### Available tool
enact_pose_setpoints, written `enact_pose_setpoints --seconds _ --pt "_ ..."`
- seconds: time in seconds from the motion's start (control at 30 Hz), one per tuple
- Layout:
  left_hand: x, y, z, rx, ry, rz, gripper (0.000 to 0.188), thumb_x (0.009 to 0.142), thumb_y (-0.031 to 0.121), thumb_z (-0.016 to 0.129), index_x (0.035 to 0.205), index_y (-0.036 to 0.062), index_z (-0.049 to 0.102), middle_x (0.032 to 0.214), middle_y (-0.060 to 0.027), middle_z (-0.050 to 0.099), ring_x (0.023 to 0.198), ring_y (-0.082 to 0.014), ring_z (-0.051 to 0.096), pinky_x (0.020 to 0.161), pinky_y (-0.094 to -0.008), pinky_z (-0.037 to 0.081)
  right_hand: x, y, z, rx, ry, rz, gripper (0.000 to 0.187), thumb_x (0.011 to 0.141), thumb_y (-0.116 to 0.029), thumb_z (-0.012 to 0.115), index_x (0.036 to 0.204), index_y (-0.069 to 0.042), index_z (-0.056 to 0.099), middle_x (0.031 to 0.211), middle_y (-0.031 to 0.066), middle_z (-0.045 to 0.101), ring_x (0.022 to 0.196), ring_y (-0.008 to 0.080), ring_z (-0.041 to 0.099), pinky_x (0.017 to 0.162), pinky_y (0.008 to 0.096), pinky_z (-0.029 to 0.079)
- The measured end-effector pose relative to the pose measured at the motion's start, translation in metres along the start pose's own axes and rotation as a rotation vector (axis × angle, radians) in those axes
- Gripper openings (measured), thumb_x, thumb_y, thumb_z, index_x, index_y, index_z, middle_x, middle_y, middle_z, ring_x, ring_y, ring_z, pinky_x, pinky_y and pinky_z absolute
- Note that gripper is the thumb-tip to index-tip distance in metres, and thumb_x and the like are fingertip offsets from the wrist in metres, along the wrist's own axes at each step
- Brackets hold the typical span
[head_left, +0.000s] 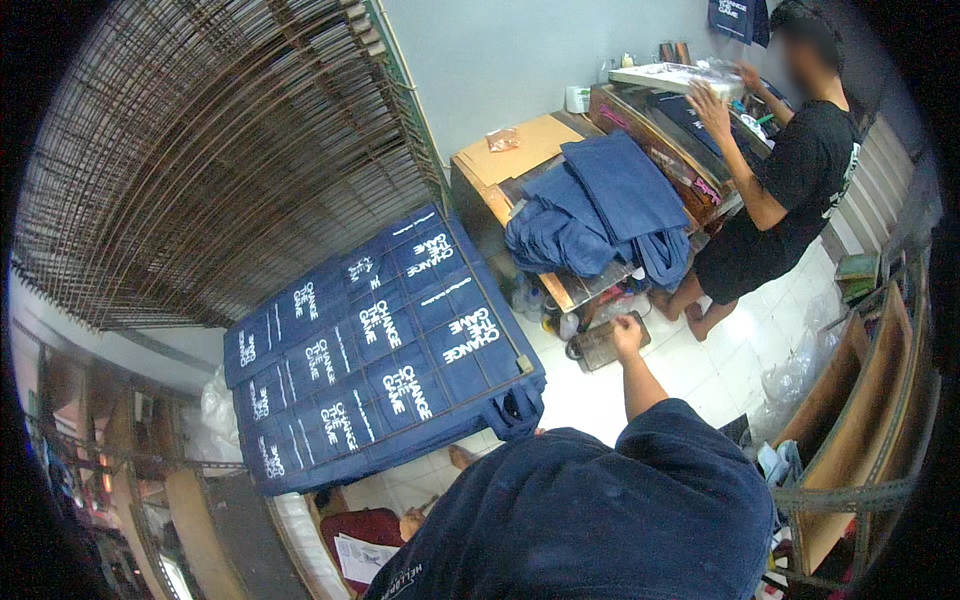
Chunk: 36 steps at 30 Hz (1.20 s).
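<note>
My right hand [628, 333] is held out ahead of my body with its fingers curled. What it holds, if anything, is too small to make out. Under or just beside it is a flat dark brown object [600, 349], near the floor; I cannot tell whether they touch. At the left side of my navy shirt, a small patch of skin may be my left hand, its fingers hidden. Ahead to the left, rows of navy fabric panels [375, 385] with white print lie under a wire rack frame. A pile of folded navy fabric [610, 200] rests on the wooden table [555, 290].
Many stacked wire racks [230, 150] tilt up at the far left. Another person [790, 190] in black stands at the far right, hands at a pale frame [665, 77]. Wooden boards [850, 420] lean at the right. White papers [362, 557] lie on something maroon below left.
</note>
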<state>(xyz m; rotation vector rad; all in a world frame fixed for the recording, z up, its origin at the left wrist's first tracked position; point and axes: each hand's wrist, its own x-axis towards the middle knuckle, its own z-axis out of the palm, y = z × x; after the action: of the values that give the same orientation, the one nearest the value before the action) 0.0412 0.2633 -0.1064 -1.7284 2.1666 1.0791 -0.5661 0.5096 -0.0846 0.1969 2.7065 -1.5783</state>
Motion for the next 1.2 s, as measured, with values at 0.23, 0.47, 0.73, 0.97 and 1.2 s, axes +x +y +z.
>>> enact_pose_setpoints --seconds 0.23,0.47,0.73,0.97,1.2 --pt "0.031 0.003 -0.004 0.101 -0.155 0.133 0.037 0.088 0.033 0.037 0.099 0.0064 0.059 0.090 -0.0189 0.062 0.087 -0.0341 0.058 0.077 -0.0429 0.044 0.096 -0.068 -0.015 0.867 0.188 0.130 0.024 0.080 -0.023 0.064 0.094 -0.006 0.056 0.067 -0.0004 0.054 0.060 0.0102 0.052 0.051 0.0254 0.041" --pt "0.047 -0.003 -0.011 0.481 -0.266 0.384 0.030 0.088 0.025 0.039 0.107 0.0093 0.056 0.093 -0.0155 0.062 0.087 -0.0310 0.059 0.077 -0.0419 0.045 0.130 -0.134 -0.060 1.307 -0.096 0.388 0.102 0.069 -0.069 0.054 0.136 -0.003 0.017 0.134 0.0182 0.033 0.120 0.0310 0.039 0.099 0.0463 0.030" --pt "0.027 0.011 -0.020 0.156 -0.132 0.432 0.030 0.088 0.026 0.043 0.096 0.0050 0.062 0.094 -0.0169 0.062 0.089 -0.0313 0.058 0.077 -0.0397 0.046 0.115 -0.182 -0.003 1.594 -0.458 0.420 0.112 0.063 -0.064 0.064 0.135 0.002 0.010 0.133 0.0196 0.034 0.123 0.0358 0.034 0.100 0.0509 0.029" --pt "0.013 0.175 -0.053 -0.200 -0.084 0.288 0.041 0.082 0.039 0.057 0.096 0.0008 0.062 0.092 -0.0163 0.063 0.088 -0.0238 0.061 0.075 -0.0325 0.045 0.163 -0.184 0.051 1.245 -0.226 0.511 0.018 0.078 0.001 0.058 0.095 0.002 0.054 0.096 0.0135 0.057 0.078 0.0236 0.058 0.069 0.0291 0.053" --pt "0.026 0.330 -0.072 -1.533 -1.060 -0.104 0.100 0.068 0.081 0.032 0.137 0.0094 0.024 0.132 -0.0174 0.038 0.117 -0.0369 0.042 0.095 -0.0525 0.034 -0.069 -0.362 -0.016 0.706 -0.544 0.139 0.044 0.072 -0.015 0.071 0.107 0.004 0.052 0.109 0.0102 0.054 0.103 0.0211 0.048 0.093 0.0381 0.035"
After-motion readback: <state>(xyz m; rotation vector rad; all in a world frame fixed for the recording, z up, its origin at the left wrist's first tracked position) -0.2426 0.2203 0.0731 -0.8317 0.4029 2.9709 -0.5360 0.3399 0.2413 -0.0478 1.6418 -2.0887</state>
